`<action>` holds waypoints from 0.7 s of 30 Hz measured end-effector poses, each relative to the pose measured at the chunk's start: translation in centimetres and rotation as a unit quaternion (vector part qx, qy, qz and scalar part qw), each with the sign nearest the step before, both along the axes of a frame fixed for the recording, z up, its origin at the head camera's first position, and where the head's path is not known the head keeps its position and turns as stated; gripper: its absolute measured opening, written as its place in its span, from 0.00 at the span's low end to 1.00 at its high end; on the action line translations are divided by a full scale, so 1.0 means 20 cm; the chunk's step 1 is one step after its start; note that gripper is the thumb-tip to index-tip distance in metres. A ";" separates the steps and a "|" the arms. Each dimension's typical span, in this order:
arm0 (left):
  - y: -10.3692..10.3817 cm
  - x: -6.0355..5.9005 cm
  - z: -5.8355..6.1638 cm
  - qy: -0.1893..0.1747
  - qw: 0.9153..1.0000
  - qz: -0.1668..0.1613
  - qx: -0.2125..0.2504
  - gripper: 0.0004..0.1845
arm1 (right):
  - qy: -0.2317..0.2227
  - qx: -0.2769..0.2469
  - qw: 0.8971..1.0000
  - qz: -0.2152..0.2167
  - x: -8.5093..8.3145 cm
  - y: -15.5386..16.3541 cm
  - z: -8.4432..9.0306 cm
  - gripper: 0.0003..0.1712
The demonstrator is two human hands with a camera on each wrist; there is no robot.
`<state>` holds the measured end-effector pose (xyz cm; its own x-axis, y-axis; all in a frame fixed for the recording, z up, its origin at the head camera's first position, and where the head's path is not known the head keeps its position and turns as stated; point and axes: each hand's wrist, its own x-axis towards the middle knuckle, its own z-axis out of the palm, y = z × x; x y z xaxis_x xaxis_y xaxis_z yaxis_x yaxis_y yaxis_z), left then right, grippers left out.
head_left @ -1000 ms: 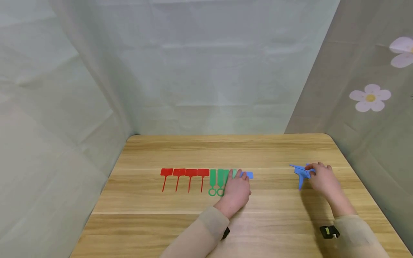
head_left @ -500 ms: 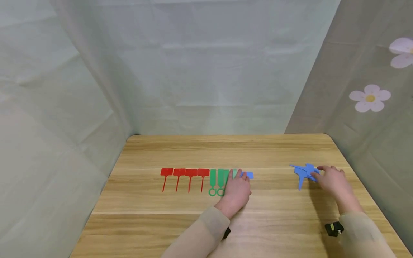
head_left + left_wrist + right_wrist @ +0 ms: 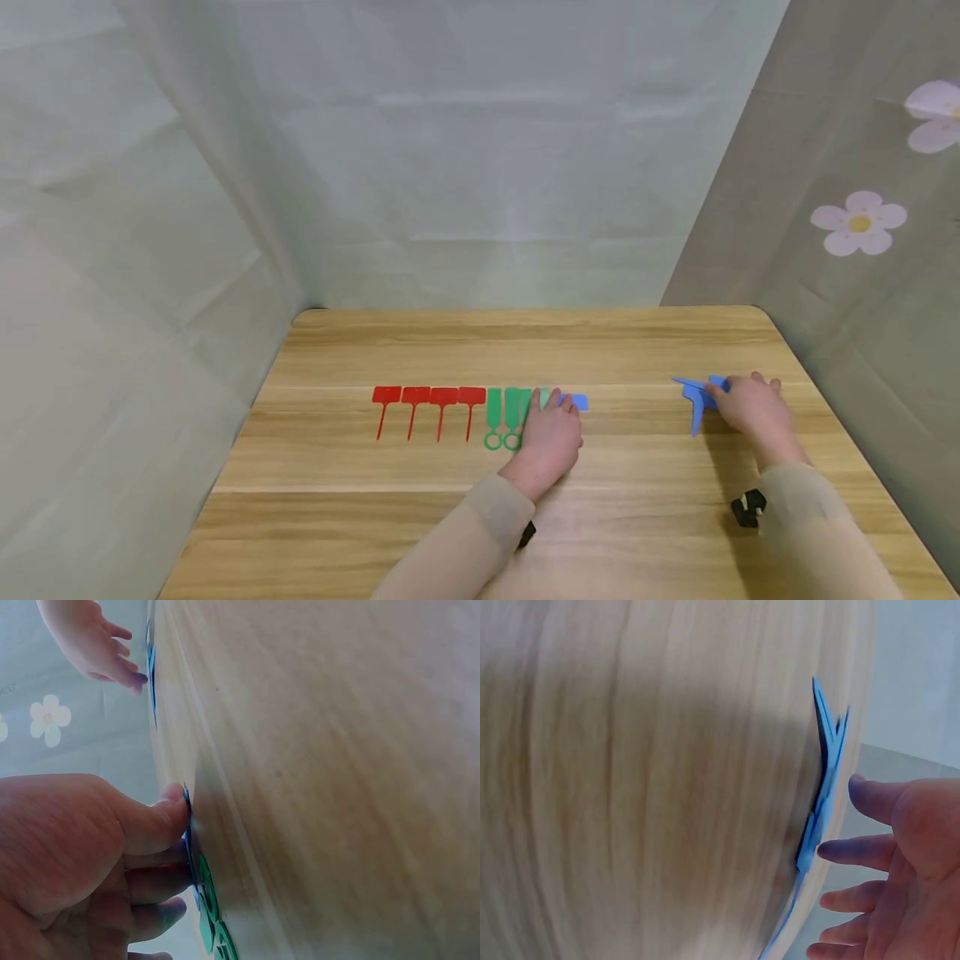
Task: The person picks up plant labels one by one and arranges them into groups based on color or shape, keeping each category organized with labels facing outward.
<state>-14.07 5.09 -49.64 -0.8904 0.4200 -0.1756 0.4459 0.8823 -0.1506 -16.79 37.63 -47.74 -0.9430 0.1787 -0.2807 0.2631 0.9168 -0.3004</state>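
My left hand (image 3: pixel 551 429) rests over the right end of a row of flat plastic plant labels. Beneath its fingers, partly hidden, lie green ring-ended labels (image 3: pixel 512 407) and a blue label (image 3: pixel 577 402). In the left wrist view, the thumb tip touches the blue label's edge (image 3: pixel 187 817), with the other fingers stretched along it. At the right, my right hand (image 3: pixel 757 410) reaches over a loose pile of blue T-shaped labels (image 3: pixel 697 398). The right wrist view shows its fingers spread, the index tip right at the pile (image 3: pixel 821 802).
Several red T-shaped labels (image 3: pixel 415 396) lie side by side at the row's left end. The wooden table (image 3: pixel 337 500) ends at a pale cloth backdrop (image 3: pixel 480 208). A black wrist device (image 3: pixel 748 507) shows at the right sleeve.
My right hand first drew back to the right from the blue pile, then came left over it again, covering part of it. My left hand stays in place on the row.
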 end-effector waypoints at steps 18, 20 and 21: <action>-0.01 -0.02 0.00 -0.011 1.000 0.005 0.000 0.33 | 0.031 -0.010 0.995 -0.094 -0.07 0.00 -0.01 0.35; -0.01 -0.02 0.01 -0.013 1.000 0.003 0.000 0.32 | 0.014 -0.013 0.995 -0.102 -0.08 0.01 0.00 0.37; -0.01 -0.02 0.01 -0.013 1.000 0.001 0.000 0.32 | 0.007 -0.013 0.995 -0.102 -0.08 0.01 0.00 0.37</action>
